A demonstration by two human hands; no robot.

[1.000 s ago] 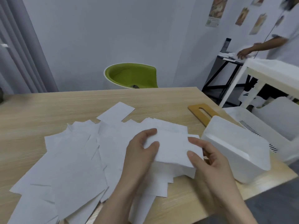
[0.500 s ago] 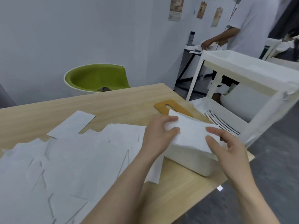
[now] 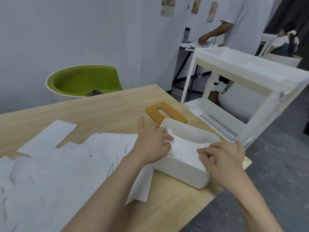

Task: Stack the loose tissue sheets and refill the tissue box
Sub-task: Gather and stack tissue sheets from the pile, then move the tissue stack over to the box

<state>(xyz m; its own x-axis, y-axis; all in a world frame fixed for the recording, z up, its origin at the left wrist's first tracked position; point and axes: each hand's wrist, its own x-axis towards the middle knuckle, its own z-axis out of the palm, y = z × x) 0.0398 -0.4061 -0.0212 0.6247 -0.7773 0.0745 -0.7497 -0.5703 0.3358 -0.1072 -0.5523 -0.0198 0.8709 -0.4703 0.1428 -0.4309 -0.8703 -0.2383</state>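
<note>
- Both hands have carried the tissue stack (image 3: 184, 150) off the spread of sheets and lowered it into the tissue box (image 3: 182, 169); half a second ago the stack was still above the rim.
- Left hand (image 3: 153, 144): fingertips press the left end of the stack down inside the box, index finger raised clear. The fingers look bent over the tissue edge; whether they pinch it or only push cannot be told.
- Right hand (image 3: 222, 155): curled fingers press the right end of the stack, thumb outside the far wall.
- Stack position: inside the box, middle sagging, ends riding higher against the walls.
- Box position: near the table (image 3: 100, 113) corner, with its right end close to the edge.
- Lid (image 3: 165, 113): flat on the table just behind the box, not fitted.
- Loose sheets (image 3: 58, 164): many remain spread to the left, one tucked under the box side.
- Risk: uneven pressing may crumple or fold the ends, so the stack seats crooked.
- Risk: downward force at the right end may tip or slide the box off the corner.
- Risk: the trapped sheet may drag or tear if the box shifts.
</note>
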